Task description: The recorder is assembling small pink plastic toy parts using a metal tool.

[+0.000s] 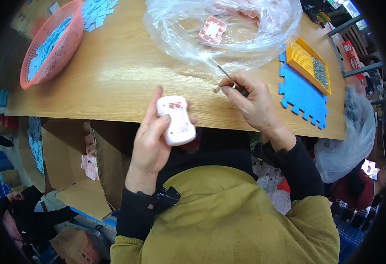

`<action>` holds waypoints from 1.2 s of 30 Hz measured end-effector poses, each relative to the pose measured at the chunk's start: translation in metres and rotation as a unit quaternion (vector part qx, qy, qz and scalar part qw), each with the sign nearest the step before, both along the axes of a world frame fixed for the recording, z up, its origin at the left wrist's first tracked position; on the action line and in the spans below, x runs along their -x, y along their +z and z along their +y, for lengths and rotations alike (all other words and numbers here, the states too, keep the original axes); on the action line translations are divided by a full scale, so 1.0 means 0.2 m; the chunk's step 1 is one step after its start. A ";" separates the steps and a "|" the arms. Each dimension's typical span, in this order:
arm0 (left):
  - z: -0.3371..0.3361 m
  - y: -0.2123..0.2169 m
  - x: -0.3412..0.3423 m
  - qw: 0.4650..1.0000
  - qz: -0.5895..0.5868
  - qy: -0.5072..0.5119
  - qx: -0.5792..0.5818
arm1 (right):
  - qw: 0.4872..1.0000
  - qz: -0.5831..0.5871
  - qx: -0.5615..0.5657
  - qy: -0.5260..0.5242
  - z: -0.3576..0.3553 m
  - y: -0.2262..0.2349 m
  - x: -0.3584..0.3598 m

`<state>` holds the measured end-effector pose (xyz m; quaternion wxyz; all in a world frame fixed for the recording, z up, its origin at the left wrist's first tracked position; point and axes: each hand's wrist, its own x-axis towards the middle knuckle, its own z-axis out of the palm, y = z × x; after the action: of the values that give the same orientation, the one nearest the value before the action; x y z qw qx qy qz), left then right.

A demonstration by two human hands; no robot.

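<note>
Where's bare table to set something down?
The widest bare tabletop lies between the pink basket and clear bag, ahead of the left hand. Only a narrow strip shows between the right hand and blue mat. Bag and yellow tray crowd the upper right.

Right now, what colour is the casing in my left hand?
The casing in your left hand looks white, faintly pinkish inside; the head view shows it.

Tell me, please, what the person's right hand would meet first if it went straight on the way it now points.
Most likely the near edge of the crumpled, clear plastic bag on the light-brown wooden table; how high the right hand is above the table is hard to judge.
</note>
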<state>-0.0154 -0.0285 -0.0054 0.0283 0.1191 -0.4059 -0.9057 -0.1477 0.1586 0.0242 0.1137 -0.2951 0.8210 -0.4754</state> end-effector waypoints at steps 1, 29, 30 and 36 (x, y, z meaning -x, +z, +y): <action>-0.02 -0.01 0.00 1.000 -0.006 0.012 0.001 | 1.000 0.001 -0.002 -0.002 0.02 -0.01 0.01; 0.26 0.17 0.22 0.967 -0.025 -0.225 0.117 | 0.971 0.229 0.066 -0.020 0.19 0.08 -0.10; 0.28 0.20 0.22 0.966 -0.020 -0.229 0.120 | 0.969 0.240 0.059 -0.011 0.20 0.12 -0.11; 0.29 0.24 0.25 0.970 -0.001 -0.208 0.123 | 0.933 0.343 0.106 0.024 0.25 0.13 -0.11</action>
<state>-0.0661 0.0302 0.0425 -0.1463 0.0287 -0.5304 -0.8345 -0.1256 0.2093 0.0500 -0.1954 -0.4699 0.7474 -0.4271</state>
